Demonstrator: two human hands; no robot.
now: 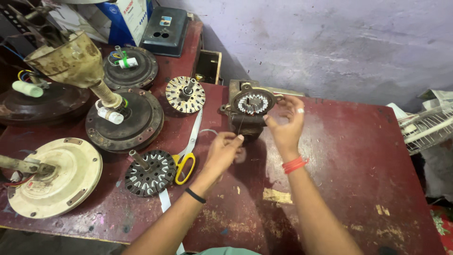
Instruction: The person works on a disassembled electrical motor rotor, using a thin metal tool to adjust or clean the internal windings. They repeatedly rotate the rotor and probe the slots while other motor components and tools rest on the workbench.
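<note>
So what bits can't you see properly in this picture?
- Head view: the thread between left hand and right hand is too thin to follow.
- Motor housing: its lower front is hidden by both hands.
- Wire guard: cut off by the right edge.

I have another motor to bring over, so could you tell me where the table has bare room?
The widest bare patch of the red table lies right of the right hand, toward the wire fan guard. A smaller patch sits near the front edge between the forearms. Left of the left hand it is crowded: scissors, a dark stator, motor housings.
</note>
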